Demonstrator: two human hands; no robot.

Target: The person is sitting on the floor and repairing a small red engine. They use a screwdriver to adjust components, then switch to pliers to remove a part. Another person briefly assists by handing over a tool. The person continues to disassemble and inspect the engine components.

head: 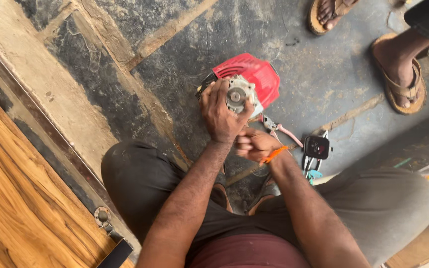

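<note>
A small engine with a red plastic cover [256, 74] and a bare metal housing [239, 94] stands on the stone floor between my knees. My left hand [219, 111] grips the metal housing from the near side, fingers wrapped over its left edge. My right hand [251, 144], an orange band at its wrist, is closed into a fist just below the engine, beside my left wrist; what it holds is hidden. Pliers with pink handles [280, 128] lie on the floor right of my hands.
A small black part [317, 147] and a few hand tools [311, 168] lie to the right. Another person's sandalled feet [403, 74] stand at the upper right. A wooden door [11, 198] and its concrete sill [40, 84] run along the left.
</note>
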